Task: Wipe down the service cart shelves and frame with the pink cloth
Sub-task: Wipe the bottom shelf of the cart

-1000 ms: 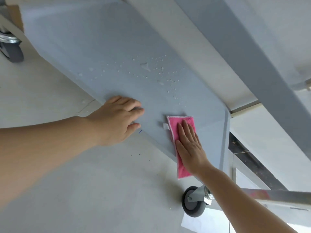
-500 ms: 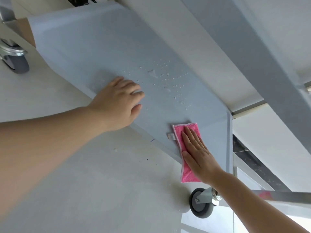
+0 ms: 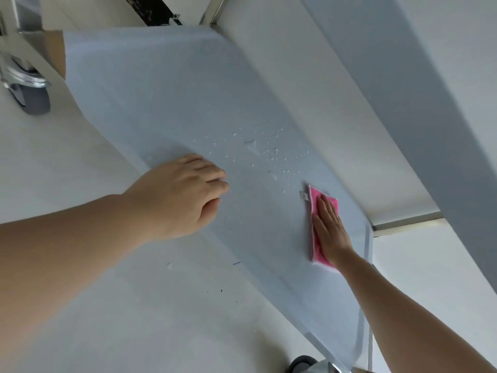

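The right hand [image 3: 329,227] lies flat, fingers straight and together, pressing the pink cloth [image 3: 320,230] down on the lower shelf [image 3: 166,98] of the service cart, close to the shelf's right-hand end and a little in from its raised rim. The cloth is folded into a narrow strip; its pink edge shows past the fingertips and along the left of the palm, with a small white tag [image 3: 303,195] sticking out at its upper left corner. The left hand [image 3: 183,195] rests on the near edge of the same shelf, about midway along it, fingers loosely bent over the grey surface and gripping nothing. Between the two hands, nearer the far edge, a scatter of water droplets [image 3: 266,154] sits on the shelf, just beyond the cloth. A grey caster wheel [image 3: 33,99] with a chrome fork stands below the shelf's left end, and the top of another wheel [image 3: 302,366] shows under the right end. A broad grey band of the cart's frame [image 3: 403,109] crosses above the shelf on the right. Pale floor [image 3: 107,305] lies under both forearms.
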The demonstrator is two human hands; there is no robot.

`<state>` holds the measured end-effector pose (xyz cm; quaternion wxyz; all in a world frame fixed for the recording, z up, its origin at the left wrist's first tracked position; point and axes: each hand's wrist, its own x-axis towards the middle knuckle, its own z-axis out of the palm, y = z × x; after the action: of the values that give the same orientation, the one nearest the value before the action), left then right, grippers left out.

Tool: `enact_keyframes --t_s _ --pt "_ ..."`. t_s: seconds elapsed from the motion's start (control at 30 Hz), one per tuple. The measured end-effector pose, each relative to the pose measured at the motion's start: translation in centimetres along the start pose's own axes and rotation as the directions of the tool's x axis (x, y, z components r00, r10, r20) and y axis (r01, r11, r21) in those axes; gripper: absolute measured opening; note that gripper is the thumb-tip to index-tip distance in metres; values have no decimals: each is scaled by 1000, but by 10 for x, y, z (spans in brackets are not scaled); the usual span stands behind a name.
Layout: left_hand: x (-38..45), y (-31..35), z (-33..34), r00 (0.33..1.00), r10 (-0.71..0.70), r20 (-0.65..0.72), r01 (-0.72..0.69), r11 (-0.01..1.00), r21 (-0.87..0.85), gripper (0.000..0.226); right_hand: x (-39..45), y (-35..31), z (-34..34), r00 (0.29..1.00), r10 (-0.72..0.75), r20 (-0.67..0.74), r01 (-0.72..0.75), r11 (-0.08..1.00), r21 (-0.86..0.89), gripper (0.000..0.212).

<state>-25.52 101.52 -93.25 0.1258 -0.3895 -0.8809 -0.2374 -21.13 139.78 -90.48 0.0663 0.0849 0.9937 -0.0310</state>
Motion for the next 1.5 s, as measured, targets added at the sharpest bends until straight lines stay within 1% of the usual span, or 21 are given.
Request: enact_keyframes --t_s 0.07,0.13,0.33,0.43,0.5,0.57,0.63,0.73,0.9,1.03,1.13,1.23,1.33,1.43,1.5 --pt "1 0 0 1000 -9 -10 9 1000 -9 34 25 12 -4 994 104 9 -104 994 -24 53" --pt "0 0 4 1000 -13 -19 13 1000 -9 33 44 20 -7 986 166 15 -165 986 -29 55" --pt "-1 0 6 999 -43 -33 42 999 -18 34 89 30 -14 971 238 -2 -238 971 -32 52" --pt "-1 1 6 998 -49 -31 49 999 -11 33 100 19 -13 950 307 -55 -303 951 65 51" --pt "-1 0 4 999 -47 -10 47 999 8 33 100 14 -13 939 338 -57 -329 936 126 52" --pt "0 3 3 999 -49 7 49 998 27 32 96 11 -10 959 279 -55 -272 957 101 55" --pt "1 4 1 998 -53 30 52 998 34 33 92 4 -7 984 176 -42 -176 984 4 57" --pt "2 4 -3 997 -44 58 41 998 48 36 80 -11 1 999 42 7 -40 991 -124 57" --pt "2 4 -4 996 -29 79 23 997 69 40 26 -60 9 995 -95 -28 94 995 -39 56" --pt "2 3 -5 998 -16 66 13 998 56 48 -20 -104 11 979 -203 16 203 979 -3 61" --pt "2 4 -7 998 -11 63 7 998 63 49 -52 -134 13 965 -256 49 255 967 24 60" --pt "2 4 -13 997 -6 80 1 998 64 41 -74 -156 16 948 -312 66 309 950 55 57" --pt "3 1 -14 996 -2 91 -1 999 36 32 -78 -165 13 950 -303 80 301 953 35 55" --pt "3 -4 -20 996 33 87 -33 999 -7 29 -81 -165 8 955 -285 80 283 958 34 53" --pt "-2 -17 -30 997 62 47 -64 996 58 32 -91 -162 8 968 -252 21 252 968 1 53"
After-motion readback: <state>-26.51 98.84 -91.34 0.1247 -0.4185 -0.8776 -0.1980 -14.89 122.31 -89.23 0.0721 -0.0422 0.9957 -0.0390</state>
